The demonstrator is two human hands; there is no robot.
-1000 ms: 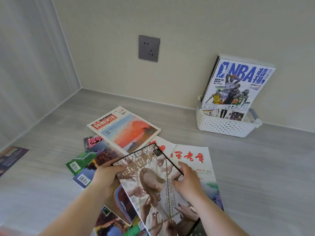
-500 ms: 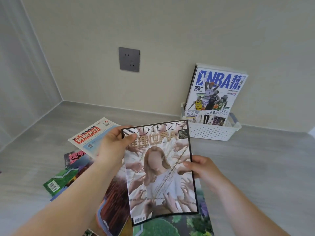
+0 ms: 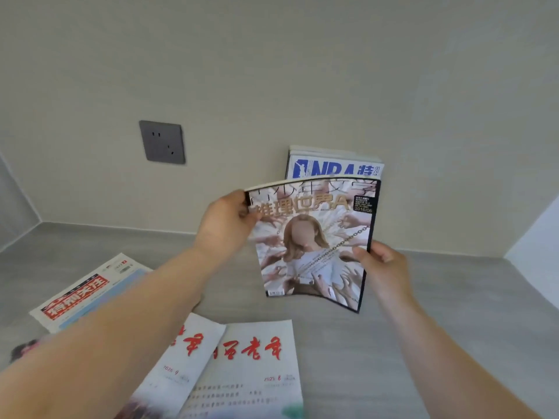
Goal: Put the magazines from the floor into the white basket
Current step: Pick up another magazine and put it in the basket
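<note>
I hold a magazine with a black-edged cover of a woman amid reaching hands upright in the air. My left hand grips its top left corner and my right hand pinches its right edge. It hangs in front of the NBA magazine that stands against the wall. The white basket is hidden behind the held magazine. On the floor lie two white magazines with red characters and a white magazine with a red banner.
A grey wall socket sits on the beige wall to the left of the standing magazines. The grey floor runs to a corner at far left and a white surface at far right.
Both hands have lifted the magazine off the pile and carried it forward and up, from low over the floor to in front of the NBA magazine and basket.
</note>
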